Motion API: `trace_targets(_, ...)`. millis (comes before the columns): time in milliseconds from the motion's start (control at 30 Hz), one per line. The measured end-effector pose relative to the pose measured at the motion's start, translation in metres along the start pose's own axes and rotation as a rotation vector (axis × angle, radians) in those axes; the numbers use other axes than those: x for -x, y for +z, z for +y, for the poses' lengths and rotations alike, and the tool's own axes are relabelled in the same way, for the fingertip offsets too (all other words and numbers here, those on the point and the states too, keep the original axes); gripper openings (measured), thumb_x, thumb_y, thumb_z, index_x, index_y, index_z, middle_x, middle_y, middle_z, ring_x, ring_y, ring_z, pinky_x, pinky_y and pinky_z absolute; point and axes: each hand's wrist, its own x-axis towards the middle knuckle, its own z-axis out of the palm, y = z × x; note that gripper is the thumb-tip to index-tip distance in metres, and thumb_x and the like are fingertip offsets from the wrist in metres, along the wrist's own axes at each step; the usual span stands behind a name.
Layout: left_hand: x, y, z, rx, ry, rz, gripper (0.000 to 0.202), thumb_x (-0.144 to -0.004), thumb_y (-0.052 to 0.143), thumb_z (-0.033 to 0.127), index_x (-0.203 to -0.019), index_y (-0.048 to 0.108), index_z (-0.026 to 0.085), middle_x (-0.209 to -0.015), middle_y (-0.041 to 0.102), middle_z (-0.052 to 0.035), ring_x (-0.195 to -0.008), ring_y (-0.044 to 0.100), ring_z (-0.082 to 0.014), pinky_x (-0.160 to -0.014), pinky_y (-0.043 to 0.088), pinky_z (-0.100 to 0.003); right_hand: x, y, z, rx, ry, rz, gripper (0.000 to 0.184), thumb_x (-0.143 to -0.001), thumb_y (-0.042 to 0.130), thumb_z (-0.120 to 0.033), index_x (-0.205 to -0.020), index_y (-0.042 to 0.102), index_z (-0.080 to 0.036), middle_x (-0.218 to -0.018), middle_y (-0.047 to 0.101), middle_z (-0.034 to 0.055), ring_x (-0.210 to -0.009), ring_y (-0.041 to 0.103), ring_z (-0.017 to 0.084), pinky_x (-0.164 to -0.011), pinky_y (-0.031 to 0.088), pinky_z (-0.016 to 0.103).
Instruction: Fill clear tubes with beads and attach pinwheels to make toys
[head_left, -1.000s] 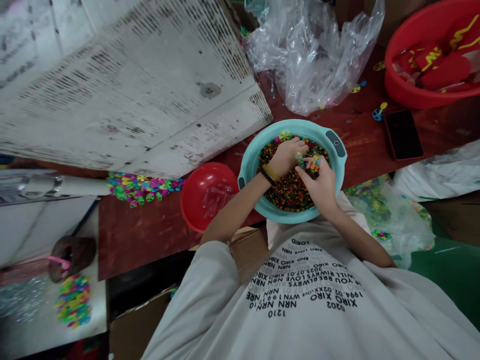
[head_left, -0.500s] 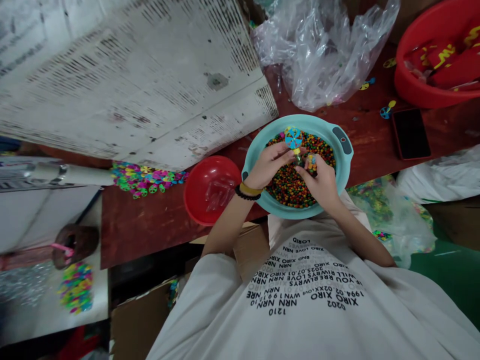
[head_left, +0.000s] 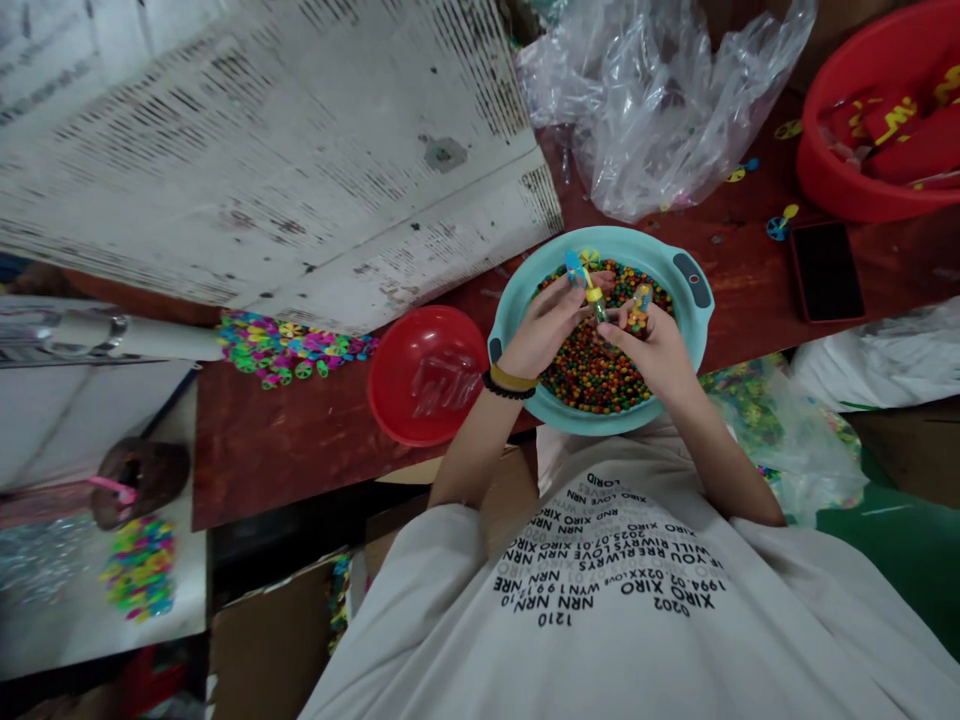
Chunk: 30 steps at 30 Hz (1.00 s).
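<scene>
My left hand (head_left: 541, 328), with bands at its wrist, is closed around a small clear tube with a yellow neck (head_left: 596, 299). A blue pinwheel (head_left: 576, 268) and a yellow-green one (head_left: 589, 257) stick out above its fingers. My right hand (head_left: 658, 348) is closed beside the tube's lower end. Between its thumb and fingers shows a small orange-and-yellow bundle (head_left: 640, 306), too small to make out. Both hands are over a light blue basin (head_left: 600, 426) holding many small coloured balls (head_left: 592, 385).
A red bowl (head_left: 390, 405) with clear tubes stands left of the basin. Colourful pinwheel pieces (head_left: 289, 350) lie further left. Behind are crumpled clear plastic (head_left: 637, 120) and a large printed sheet (head_left: 337, 170). A phone (head_left: 825, 272) and a red tub (head_left: 817, 160) are on the right.
The pinwheels above my left hand have turned, and the blue one now appears narrower. My right hand has shifted slightly right, showing more of the bundle. The whole view has moved a little.
</scene>
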Motion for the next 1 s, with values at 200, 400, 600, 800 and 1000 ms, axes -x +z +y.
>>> trace_targets(200,0.006,0.002,-0.005,0.041,-0.017,0.105,0.063,-0.092,0.066,0.077,-0.127,0.068,0.025,-0.121,0.076,-0.0108,-0.123,0.072,-0.0334,-0.091,0.065,-0.048,-0.001,0.006,-0.012,-0.192,0.128,-0.186,0.060,-0.077,0.083,-0.071,-0.080,0.041,-0.028,-0.080,0.058,-0.0013,-0.078,0.064,0.020,-0.077,0.060,0.041)
trace_targets(400,0.016,0.005,-0.005,0.076,-0.033,0.074,0.076,-0.092,0.043,0.091,-0.121,0.067,0.025,-0.133,0.072,-0.0118,-0.128,0.070,-0.0337,-0.087,0.067,-0.049,-0.004,0.006,-0.018,0.004,-0.003,-0.119,0.055,-0.077,0.085,-0.065,-0.077,0.045,-0.028,-0.082,0.058,-0.0002,-0.084,0.064,0.022,-0.083,0.060,0.044)
trace_targets(600,0.025,-0.006,-0.008,0.139,-0.113,-0.025,0.085,-0.058,0.075,0.098,-0.095,0.074,0.022,-0.131,0.075,-0.0144,-0.125,0.070,-0.0409,-0.059,0.062,-0.038,-0.001,0.009,-0.018,-0.168,0.187,-0.422,0.055,-0.078,0.080,-0.070,-0.079,0.043,-0.028,-0.076,0.058,-0.0011,-0.073,0.065,0.022,-0.071,0.063,0.044)
trace_targets(800,0.030,0.008,-0.013,0.064,-0.037,0.279,0.059,-0.082,0.079,0.074,-0.105,0.077,0.021,-0.126,0.080,-0.0102,-0.130,0.071,-0.0315,-0.110,0.059,-0.047,-0.001,0.005,-0.007,0.313,-0.068,-0.011,0.041,-0.084,0.077,-0.054,-0.077,0.047,-0.027,-0.077,0.065,0.0022,-0.082,0.069,0.026,-0.080,0.057,0.042)
trace_targets(1000,0.039,0.016,-0.004,0.023,-0.015,0.304,0.052,-0.088,0.074,0.074,-0.097,0.079,0.024,-0.107,0.083,-0.0058,-0.117,0.075,-0.0300,-0.106,0.061,-0.049,0.004,0.002,-0.014,0.228,-0.001,-0.159,0.043,-0.080,0.082,-0.051,-0.072,0.048,-0.027,-0.069,0.059,-0.0017,-0.069,0.060,0.020,-0.069,0.052,0.036)
